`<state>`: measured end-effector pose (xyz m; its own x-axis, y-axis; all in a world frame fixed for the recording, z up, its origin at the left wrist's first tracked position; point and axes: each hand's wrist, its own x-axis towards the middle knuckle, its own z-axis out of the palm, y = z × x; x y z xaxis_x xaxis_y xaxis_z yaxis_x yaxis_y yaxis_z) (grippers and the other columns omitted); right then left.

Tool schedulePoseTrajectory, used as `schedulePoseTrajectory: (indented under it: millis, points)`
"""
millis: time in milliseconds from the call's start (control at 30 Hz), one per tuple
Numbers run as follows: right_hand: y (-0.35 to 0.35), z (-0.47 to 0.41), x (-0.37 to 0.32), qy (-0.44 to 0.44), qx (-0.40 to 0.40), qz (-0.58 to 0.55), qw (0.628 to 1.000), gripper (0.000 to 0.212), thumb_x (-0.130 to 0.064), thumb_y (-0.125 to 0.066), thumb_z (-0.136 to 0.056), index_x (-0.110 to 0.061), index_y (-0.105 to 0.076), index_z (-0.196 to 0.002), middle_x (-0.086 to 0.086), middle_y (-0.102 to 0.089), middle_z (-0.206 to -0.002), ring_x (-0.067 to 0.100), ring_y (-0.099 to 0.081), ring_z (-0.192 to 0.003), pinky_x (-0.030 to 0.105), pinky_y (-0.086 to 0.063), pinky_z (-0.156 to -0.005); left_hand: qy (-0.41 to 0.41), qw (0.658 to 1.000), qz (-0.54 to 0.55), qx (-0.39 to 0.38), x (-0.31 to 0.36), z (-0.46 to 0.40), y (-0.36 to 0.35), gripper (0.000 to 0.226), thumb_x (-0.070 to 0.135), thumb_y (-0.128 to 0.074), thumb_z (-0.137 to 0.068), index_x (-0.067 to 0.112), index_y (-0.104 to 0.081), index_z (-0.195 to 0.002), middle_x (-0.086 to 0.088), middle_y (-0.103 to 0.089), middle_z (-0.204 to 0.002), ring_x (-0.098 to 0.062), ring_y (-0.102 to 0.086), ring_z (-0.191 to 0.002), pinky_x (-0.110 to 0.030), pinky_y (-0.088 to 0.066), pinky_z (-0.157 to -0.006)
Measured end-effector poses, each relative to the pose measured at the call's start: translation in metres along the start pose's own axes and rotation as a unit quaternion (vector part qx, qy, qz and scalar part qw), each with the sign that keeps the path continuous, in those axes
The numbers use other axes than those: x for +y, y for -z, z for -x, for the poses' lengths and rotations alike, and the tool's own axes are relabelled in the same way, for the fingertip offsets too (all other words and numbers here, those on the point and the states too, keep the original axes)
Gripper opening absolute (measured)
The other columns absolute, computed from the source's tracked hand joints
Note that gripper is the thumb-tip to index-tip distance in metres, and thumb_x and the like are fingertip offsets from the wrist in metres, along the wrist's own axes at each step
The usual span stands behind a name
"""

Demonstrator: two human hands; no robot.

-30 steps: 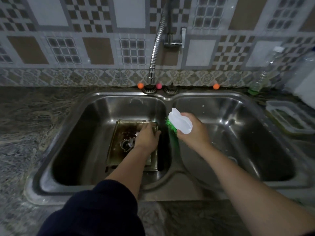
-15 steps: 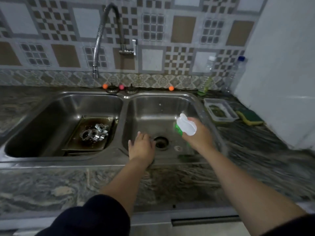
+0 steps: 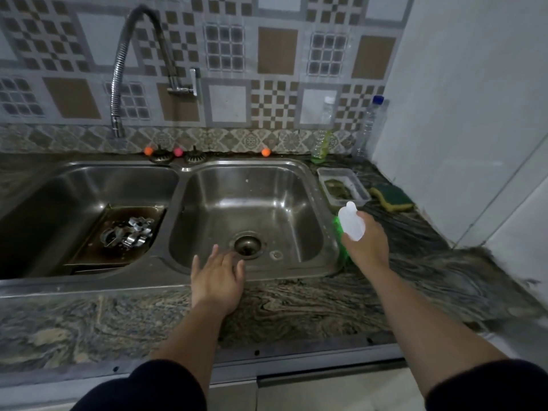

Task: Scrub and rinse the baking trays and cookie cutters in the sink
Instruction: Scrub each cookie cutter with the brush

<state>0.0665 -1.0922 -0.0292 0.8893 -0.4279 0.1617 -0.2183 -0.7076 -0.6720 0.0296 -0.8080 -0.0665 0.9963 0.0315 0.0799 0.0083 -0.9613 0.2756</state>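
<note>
Both hands hang over the front of the sink's right basin: the left hand (image 3: 218,278), at centre frame, has its fingers spread and relaxed, holding nothing, above the front rim of the double sink (image 3: 311,185) near the drain (image 3: 247,247). At centre right the right hand (image 3: 367,247) grips a scrub brush (image 3: 351,222) with a white handle and green bristles, over the basin's right edge. Left of centre, a dark baking tray (image 3: 89,247) lies in the left basin with several metal cookie cutters (image 3: 127,232) piled on it. At upper left, a flexible faucet (image 3: 118,84) arches down. On the counter at right sit a clear container (image 3: 360,188) and a green sponge (image 3: 391,195).
</note>
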Motion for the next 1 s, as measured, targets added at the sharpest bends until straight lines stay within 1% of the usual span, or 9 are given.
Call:
schedulePoseTrajectory:
  millis: [67, 233, 400, 467, 600, 700, 767, 900, 1000]
  points:
    - [0.003, -0.004, 0.003, -0.011, -0.009, 0.006, 1.0, 0.067, -0.028, -0.071, -0.082, -0.025, -0.041, -0.141, 0.011, -0.05, -0.132, 0.033, -0.051, -0.116, 0.042, -0.048, -0.089, 0.001, 1.0, -0.009, 0.001, 0.001, 0.0, 0.0, 0.051, 0.043, -0.02, -0.1, 0.024, -0.038, -0.143, 0.007, -0.034, -0.153, -0.008, -0.008, -0.147, -0.043, -0.003, -0.119]
    - [0.014, -0.013, 0.001, -0.022, -0.029, 0.076, 0.996, 0.065, -0.032, -0.069, -0.084, -0.029, -0.039, -0.141, 0.011, -0.044, -0.133, 0.035, -0.052, -0.112, 0.041, -0.047, -0.084, 0.005, 1.0, -0.018, -0.004, 0.002, -0.001, 0.001, 0.052, 0.043, -0.02, -0.1, 0.022, -0.036, -0.145, 0.005, -0.032, -0.154, -0.009, -0.007, -0.147, -0.044, -0.003, -0.119]
    - [0.019, -0.019, 0.006, -0.027, -0.054, 0.103, 0.993, 0.07, -0.033, -0.071, -0.082, -0.027, -0.036, -0.142, 0.014, -0.044, -0.135, 0.038, -0.049, -0.117, 0.043, -0.044, -0.089, 0.002, 1.0, -0.017, -0.002, 0.002, 0.001, 0.001, 0.053, 0.042, -0.019, -0.1, 0.022, -0.034, -0.146, 0.005, -0.032, -0.154, -0.008, -0.007, -0.147, -0.044, -0.003, -0.119]
    - [0.018, -0.016, 0.0, -0.023, -0.041, 0.158, 0.986, 0.072, -0.039, -0.072, -0.08, -0.027, -0.036, -0.142, 0.014, -0.041, -0.138, 0.04, -0.043, -0.121, 0.046, -0.042, -0.095, 0.001, 1.0, -0.014, -0.003, 0.001, 0.002, 0.001, 0.052, 0.042, -0.019, -0.1, 0.022, -0.034, -0.146, 0.005, -0.032, -0.154, -0.008, -0.008, -0.147, -0.044, -0.003, -0.119]
    - [0.007, 0.004, -0.021, 0.053, 0.028, 0.252, 0.966, 0.062, -0.042, -0.068, -0.082, -0.028, -0.044, -0.137, 0.015, -0.03, -0.148, 0.037, -0.025, -0.133, 0.047, -0.027, -0.107, 0.0, 1.0, -0.009, 0.0, 0.0, 0.004, 0.001, 0.051, 0.041, -0.021, -0.1, 0.022, -0.035, -0.145, 0.005, -0.033, -0.153, -0.009, -0.009, -0.147, -0.043, -0.003, -0.119]
    - [-0.016, 0.029, -0.038, 0.119, 0.004, 0.259, 0.958, 0.055, -0.037, -0.062, -0.087, -0.027, -0.044, -0.137, 0.015, -0.02, -0.153, 0.035, -0.012, -0.141, 0.048, -0.009, -0.115, -0.002, 1.0, -0.004, 0.004, -0.002, 0.004, 0.0, 0.051, 0.041, -0.023, -0.1, 0.022, -0.036, -0.145, 0.004, -0.034, -0.153, -0.01, -0.01, -0.147, -0.042, -0.004, -0.119]
    - [-0.031, 0.043, -0.051, 0.154, -0.025, 0.274, 0.949, 0.054, -0.038, -0.058, -0.089, -0.028, -0.041, -0.139, 0.014, -0.016, -0.155, 0.034, -0.008, -0.143, 0.05, -0.003, -0.117, -0.006, 1.0, 0.002, -0.002, -0.001, 0.004, 0.002, 0.051, 0.041, -0.023, -0.1, 0.021, -0.035, -0.146, 0.004, -0.032, -0.154, -0.01, -0.009, -0.147, -0.042, -0.004, -0.119]
    - [-0.061, 0.063, -0.083, 0.184, -0.086, 0.249, 0.947, 0.055, -0.042, -0.054, -0.09, -0.03, -0.038, -0.141, 0.01, -0.022, -0.152, 0.031, -0.012, -0.141, 0.051, -0.011, -0.117, -0.031, 0.999, 0.019, -0.015, -0.008, 0.004, 0.008, 0.049, 0.04, -0.027, -0.101, 0.022, -0.034, -0.145, 0.004, -0.031, -0.154, -0.008, -0.009, -0.147, -0.041, -0.003, -0.119]
    - [-0.089, 0.076, -0.111, 0.199, -0.126, 0.219, 0.947, 0.052, -0.042, -0.054, -0.091, -0.031, -0.04, -0.14, 0.008, -0.027, -0.151, 0.03, -0.015, -0.141, 0.047, -0.017, -0.116, -0.03, 0.998, 0.047, -0.01, -0.034, -0.001, 0.018, 0.045, 0.037, -0.03, -0.1, 0.022, -0.037, -0.142, 0.003, -0.036, -0.152, -0.007, -0.01, -0.146, -0.042, -0.005, -0.118]
